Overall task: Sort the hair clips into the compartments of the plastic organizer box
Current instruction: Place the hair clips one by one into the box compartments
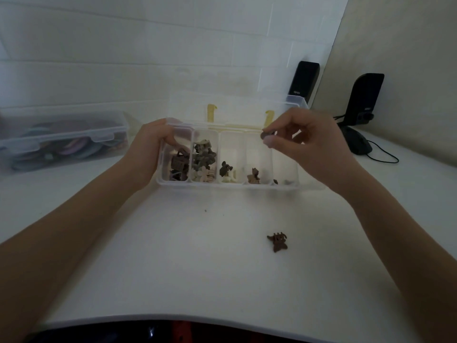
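Nearest on the desk (173, 256) lay a brown clip (277, 242), below the right hand (306, 144), whose fingers (268, 142) pinched a small dark clip (266, 135) above the box (230, 185); the left hand (150, 149) gripped its left end.

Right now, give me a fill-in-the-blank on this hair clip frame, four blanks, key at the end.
1. The organizer box has its lid ____.
2. The right hand pinches a small dark clip ____ the box.
3. The left hand grips the box at its ____ end.
4. One brown clip lies loose on the ____.

Missing words: open; above; left; table
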`<state>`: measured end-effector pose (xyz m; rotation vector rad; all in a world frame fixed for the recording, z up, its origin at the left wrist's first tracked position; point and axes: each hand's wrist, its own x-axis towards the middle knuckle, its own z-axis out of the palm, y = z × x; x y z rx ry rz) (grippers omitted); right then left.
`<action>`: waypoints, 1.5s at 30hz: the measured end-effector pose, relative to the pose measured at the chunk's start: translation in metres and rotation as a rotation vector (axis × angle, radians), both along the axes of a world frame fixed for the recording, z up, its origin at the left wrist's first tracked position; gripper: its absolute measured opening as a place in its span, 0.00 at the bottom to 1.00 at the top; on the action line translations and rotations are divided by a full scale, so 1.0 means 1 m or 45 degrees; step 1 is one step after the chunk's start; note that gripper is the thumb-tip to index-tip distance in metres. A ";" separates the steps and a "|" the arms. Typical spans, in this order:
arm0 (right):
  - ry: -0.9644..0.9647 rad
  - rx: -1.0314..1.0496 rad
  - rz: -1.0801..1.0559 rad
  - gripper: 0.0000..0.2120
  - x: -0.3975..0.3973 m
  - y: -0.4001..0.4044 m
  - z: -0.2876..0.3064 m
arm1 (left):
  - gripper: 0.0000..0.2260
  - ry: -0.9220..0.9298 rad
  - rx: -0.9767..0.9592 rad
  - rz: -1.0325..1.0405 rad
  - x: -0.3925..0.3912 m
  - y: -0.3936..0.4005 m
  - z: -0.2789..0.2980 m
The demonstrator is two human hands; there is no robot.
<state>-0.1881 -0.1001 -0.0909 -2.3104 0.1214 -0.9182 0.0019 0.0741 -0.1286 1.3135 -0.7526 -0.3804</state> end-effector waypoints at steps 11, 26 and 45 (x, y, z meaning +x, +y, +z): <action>0.057 -0.368 0.047 0.04 0.009 0.012 -0.017 | 0.12 0.146 -0.041 -0.046 0.013 0.005 -0.003; 0.210 -0.912 -0.150 0.24 0.007 0.016 -0.017 | 0.15 0.198 -0.005 -0.044 0.011 0.005 -0.004; 0.934 -0.887 0.080 0.07 -0.053 0.052 -0.019 | 0.13 0.208 -0.007 0.011 0.004 0.005 -0.001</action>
